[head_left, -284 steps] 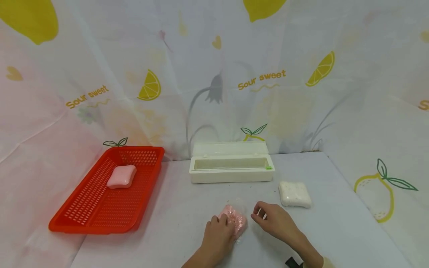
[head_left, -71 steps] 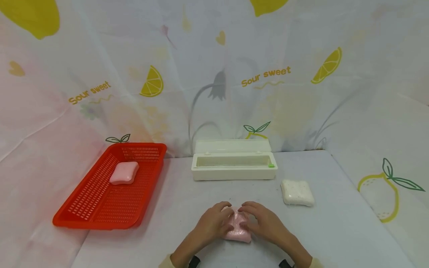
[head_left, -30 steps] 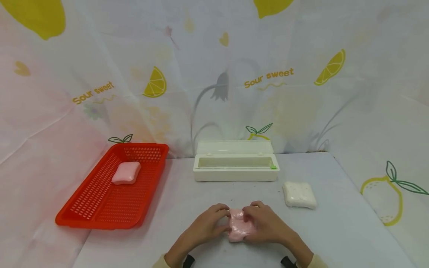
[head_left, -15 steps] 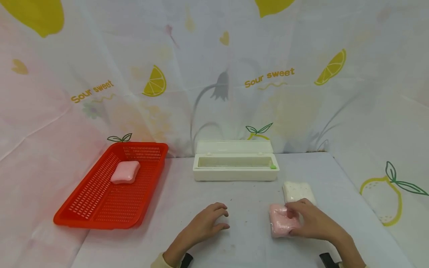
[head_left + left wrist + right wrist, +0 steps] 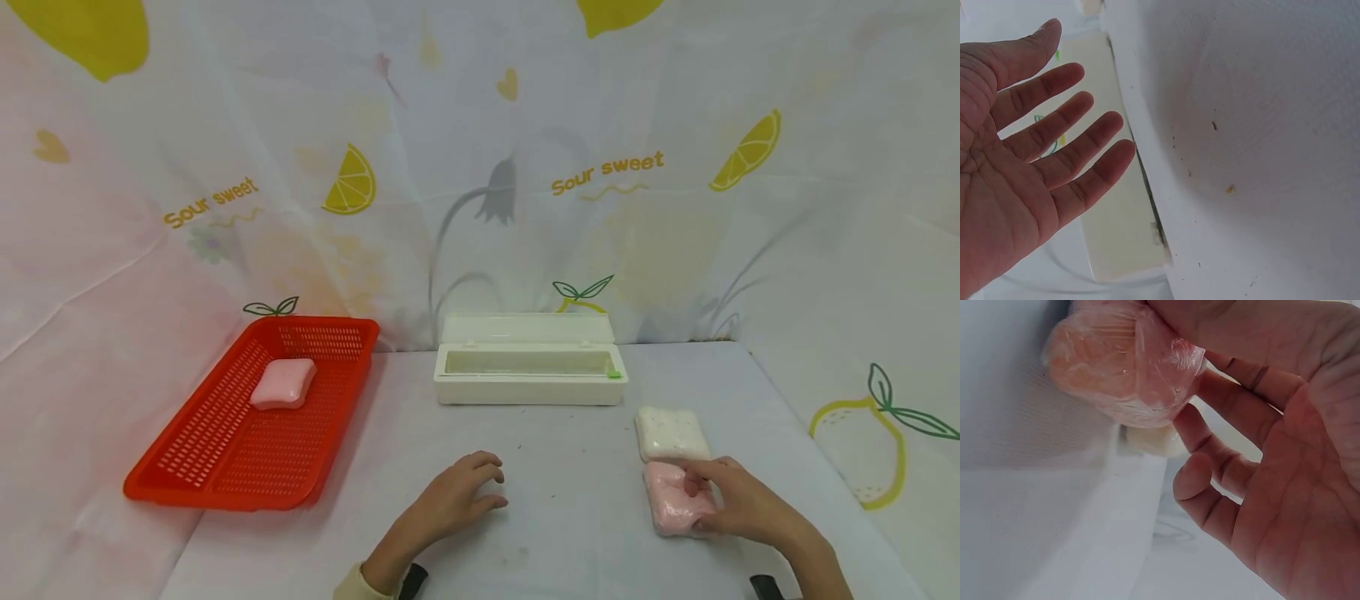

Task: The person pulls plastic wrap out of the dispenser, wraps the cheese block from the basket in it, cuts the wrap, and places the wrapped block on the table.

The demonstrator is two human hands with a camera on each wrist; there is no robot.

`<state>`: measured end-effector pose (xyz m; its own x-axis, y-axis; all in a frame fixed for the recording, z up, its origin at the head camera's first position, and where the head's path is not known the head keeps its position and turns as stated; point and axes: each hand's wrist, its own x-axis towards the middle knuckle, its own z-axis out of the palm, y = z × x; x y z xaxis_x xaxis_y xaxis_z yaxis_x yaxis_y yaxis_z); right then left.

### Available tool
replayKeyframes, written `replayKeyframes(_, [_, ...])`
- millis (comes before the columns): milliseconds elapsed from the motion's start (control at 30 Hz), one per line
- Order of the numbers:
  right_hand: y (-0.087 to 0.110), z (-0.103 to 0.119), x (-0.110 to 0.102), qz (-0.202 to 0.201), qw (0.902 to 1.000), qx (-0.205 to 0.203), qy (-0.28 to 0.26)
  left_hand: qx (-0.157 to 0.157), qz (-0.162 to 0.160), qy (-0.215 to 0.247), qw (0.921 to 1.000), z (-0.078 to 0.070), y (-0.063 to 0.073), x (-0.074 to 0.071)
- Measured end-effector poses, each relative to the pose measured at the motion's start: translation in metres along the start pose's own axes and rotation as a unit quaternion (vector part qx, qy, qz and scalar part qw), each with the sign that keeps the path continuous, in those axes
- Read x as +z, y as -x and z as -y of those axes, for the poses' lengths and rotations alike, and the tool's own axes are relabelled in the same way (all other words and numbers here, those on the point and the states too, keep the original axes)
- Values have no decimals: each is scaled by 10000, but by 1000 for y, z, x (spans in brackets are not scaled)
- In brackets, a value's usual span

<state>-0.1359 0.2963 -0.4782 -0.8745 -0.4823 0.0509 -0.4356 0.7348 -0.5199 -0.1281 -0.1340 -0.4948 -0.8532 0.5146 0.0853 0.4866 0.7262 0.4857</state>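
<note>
A pink soap bar (image 5: 666, 508) in clear plastic film lies at the right of the table, just in front of a white film-wrapped soap bar (image 5: 671, 435). My right hand (image 5: 742, 506) holds the pink bar from its right side between thumb and fingers. In the right wrist view, crinkled film covers the pink bar (image 5: 1113, 365), and the lower fingers stay off it. My left hand (image 5: 453, 500) hovers over the middle of the table, holding nothing. Its fingers are spread and nearly straight in the left wrist view.
At the left stands a red perforated basket (image 5: 330, 458) with an unwrapped-looking pink soap bar (image 5: 283, 383) inside. A long white box (image 5: 528, 392), lid raised, sits at the back centre, with a green tab (image 5: 614, 373). A printed cloth (image 5: 420, 100) hangs behind the table.
Both hands worked at the pink bar in the middle, wrapping film round it. Then my right hand carried it rightward to the white bar, while my left hand let go and stayed near the middle.
</note>
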Motion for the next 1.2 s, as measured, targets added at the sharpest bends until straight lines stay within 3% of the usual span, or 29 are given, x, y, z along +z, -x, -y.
replayKeyframes(167, [0, -6, 0, -223, 9971, -710, -186, -3, -52, -24, 10000, 1, -1, -3])
replayKeyframes(233, [0, -4, -5, -113, 9957, -862, -328, -24, -94, -67, 9999, 2, -3, -5])
replayKeyframes(333, [-1, 5, -16, 221, 9972, -573, -422, -109, -234, -142, 9996, 7, -7, -9])
replayKeyframes(400, [-2, 13, -24, 399, 9985, -129, -355, -216, -407, -199, 9987, 11, -11, -16])
replayKeyframes(467, [-8, 20, -28, 371, 9990, 63, -249, -310, -694, -256, 9968, 15, -15, -24])
replayKeyframes(633, [-30, 34, -29, 8, 9993, -79, -358, -407, -1609, -381, 9854, 29, -31, -50])
replayKeyframes(733, [-43, 38, -26, -172, 9987, -181, -450, -405, -2005, -367, 9782, 38, -42, -62])
replayKeyframes(933, [-72, 44, -19, -504, 9963, -394, -577, -466, -2161, -255, 9749, 54, -67, -70])
replayKeyframes(1200, [-109, 52, -12, -754, 9939, -426, -682, -610, -2361, -734, 9670, 67, -93, -69])
